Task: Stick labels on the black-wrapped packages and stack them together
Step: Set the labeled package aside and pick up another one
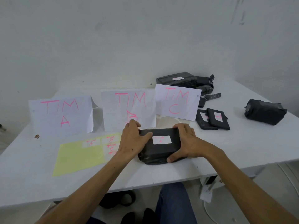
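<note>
- A rectangular package wrapped in black plastic [159, 147] lies flat on the white worktop [226, 147], near its front edge and just in front of the middle paper sign.
- A white rectangular label with faint pink writing [161, 140] is stuck on the package's top face.
- The left hand [131, 140] grips the package's left end: its fingers curl over the far edge and the thumb lies across the top, its tip just beside the label.
- The right hand [184, 141] grips the right end, fingers curled over the far corner and thumb pressed against the near edge.
- A pale yellow backing sheet [79, 156] lies flat to the left, touching the left forearm, with a few white labels in pink writing [111, 143] at its far right corner.
- Three white paper signs stand behind in a row: "TIM A" [62, 113], "TIM B" [129, 109] and "TIM C" [178, 101].
- Two flat black labelled packets [213, 118] overlap to the right of the "TIM C" sign.
- A larger black labelled package [176, 79] sits behind that sign among other black bundles.
- One bulky black-wrapped bundle [265, 111] sits well apart at the far right.
</note>
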